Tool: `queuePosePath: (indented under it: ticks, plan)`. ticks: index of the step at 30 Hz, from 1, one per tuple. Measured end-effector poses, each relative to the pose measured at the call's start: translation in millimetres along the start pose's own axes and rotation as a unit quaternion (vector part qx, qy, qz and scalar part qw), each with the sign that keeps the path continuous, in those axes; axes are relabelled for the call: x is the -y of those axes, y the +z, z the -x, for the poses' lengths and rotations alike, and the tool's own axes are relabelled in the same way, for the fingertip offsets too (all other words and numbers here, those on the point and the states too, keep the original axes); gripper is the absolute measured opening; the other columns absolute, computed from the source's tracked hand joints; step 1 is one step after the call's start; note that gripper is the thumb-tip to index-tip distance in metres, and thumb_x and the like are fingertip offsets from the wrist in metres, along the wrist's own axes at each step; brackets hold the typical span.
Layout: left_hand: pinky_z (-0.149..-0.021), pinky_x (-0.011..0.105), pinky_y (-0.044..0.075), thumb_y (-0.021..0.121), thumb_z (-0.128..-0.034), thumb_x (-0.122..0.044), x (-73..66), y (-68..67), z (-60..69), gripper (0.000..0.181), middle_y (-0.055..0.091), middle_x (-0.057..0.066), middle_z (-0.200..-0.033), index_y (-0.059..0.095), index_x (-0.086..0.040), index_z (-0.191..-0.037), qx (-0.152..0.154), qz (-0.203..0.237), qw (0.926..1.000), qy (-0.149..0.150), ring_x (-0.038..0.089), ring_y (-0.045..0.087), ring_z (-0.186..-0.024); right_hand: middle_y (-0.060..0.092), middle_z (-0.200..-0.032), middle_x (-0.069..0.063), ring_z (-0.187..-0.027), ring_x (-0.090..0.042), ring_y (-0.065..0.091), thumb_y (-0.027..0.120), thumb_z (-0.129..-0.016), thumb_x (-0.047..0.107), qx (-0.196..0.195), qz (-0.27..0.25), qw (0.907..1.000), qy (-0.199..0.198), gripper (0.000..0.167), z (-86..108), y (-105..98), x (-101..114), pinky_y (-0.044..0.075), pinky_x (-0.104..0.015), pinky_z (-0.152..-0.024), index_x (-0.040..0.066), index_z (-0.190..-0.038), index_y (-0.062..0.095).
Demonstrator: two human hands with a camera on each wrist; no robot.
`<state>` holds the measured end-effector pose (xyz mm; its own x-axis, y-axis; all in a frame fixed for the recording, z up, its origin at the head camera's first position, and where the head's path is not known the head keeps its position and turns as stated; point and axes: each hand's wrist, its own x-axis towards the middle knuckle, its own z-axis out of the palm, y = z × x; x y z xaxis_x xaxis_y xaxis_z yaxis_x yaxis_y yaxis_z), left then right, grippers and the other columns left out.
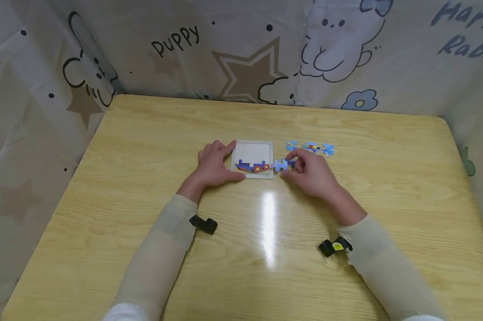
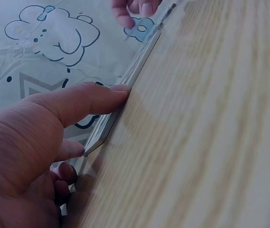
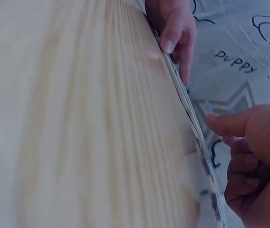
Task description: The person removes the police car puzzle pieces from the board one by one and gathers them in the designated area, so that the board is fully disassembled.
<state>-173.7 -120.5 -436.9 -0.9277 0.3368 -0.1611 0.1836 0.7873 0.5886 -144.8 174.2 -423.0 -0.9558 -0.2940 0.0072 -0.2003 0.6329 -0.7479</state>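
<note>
A square white-edged puzzle tray (image 1: 252,177) lies on the table, with joined pieces (image 1: 252,167) of a blue and red picture along its lower part. The left hand (image 1: 214,166) grips the tray's left side, its thumb along the near edge and its index finger at the far left corner. In the left wrist view, the left thumb presses the tray's edge (image 2: 111,121). Just right of the tray, the right hand (image 1: 311,173) pinches a light-blue puzzle piece (image 1: 280,165) between thumb and index finger; the right wrist view shows only a sliver of the piece (image 3: 209,107) above the thumb tip.
More puzzle pieces (image 1: 327,149) lie in a row behind the right hand. The wooden table (image 1: 165,133) reaches back to a printed cloth (image 1: 145,76). A streak of light reflects off the tabletop between the forearms. Each wrist wears a small black camera.
</note>
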Motion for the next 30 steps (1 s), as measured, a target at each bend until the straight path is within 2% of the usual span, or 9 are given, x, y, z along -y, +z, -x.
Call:
queuePosePath:
  ticks: [6, 15, 19, 30]
  plan:
    - [-0.093, 0.046, 0.022, 0.084, -0.0724, -0.056, -1.5, -3.9, -7.4, 0.108, 0.041, 0.008, -0.117, 0.031, -0.015, -0.158, -0.003, -0.006, 1.0, 0.002, 0.027, 0.035, -0.108, 0.04, -0.066, -0.002, -0.059, -0.02, 0.037, 0.08, -0.087, 0.021, -0.032, 0.015, 0.9992, 0.019, 0.029, 8.2, -23.1, -17.6, 0.034, -0.038, -0.067, 0.007, -0.107, 0.064]
    - [-0.095, 0.047, 0.022, 0.085, -0.0709, -0.056, 2.3, 2.4, -5.0, 0.11, 0.042, 0.008, -0.12, 0.031, -0.016, -0.158, -0.004, -0.009, 0.9999, -0.007, 0.027, 0.036, -0.11, 0.041, -0.068, -0.003, -0.06, -0.021, 0.038, 0.078, -0.089, 0.026, -0.055, 0.034, 0.9951, 0.076, 0.034, 24.9, -51.7, -44.5, 0.032, -0.037, -0.063, 0.006, -0.111, 0.063]
    - [-0.094, 0.046, 0.023, 0.085, -0.0706, -0.057, 3.4, 5.7, -4.1, 0.11, 0.043, 0.008, -0.12, 0.032, -0.016, -0.158, -0.003, -0.012, 0.9999, -0.005, 0.027, 0.037, -0.11, 0.042, -0.068, -0.004, -0.061, -0.022, 0.039, 0.077, -0.09, 0.026, -0.051, 0.038, 0.9932, 0.098, 0.034, 29.3, -59.6, -51.3, 0.032, -0.038, -0.064, 0.005, -0.112, 0.062]
    - [-0.094, 0.046, 0.025, 0.086, -0.0694, -0.054, 2.6, 3.7, -6.5, 0.11, 0.045, 0.011, -0.121, 0.034, -0.013, -0.157, -0.016, -0.014, 0.9998, 0.003, 0.028, 0.039, -0.11, 0.047, -0.069, -0.004, -0.061, -0.022, 0.043, 0.075, -0.091, 0.024, -0.027, 0.053, 0.9926, 0.106, 0.034, 26.1, -72.1, -65.9, 0.033, -0.039, -0.066, 0.0, -0.111, 0.063]
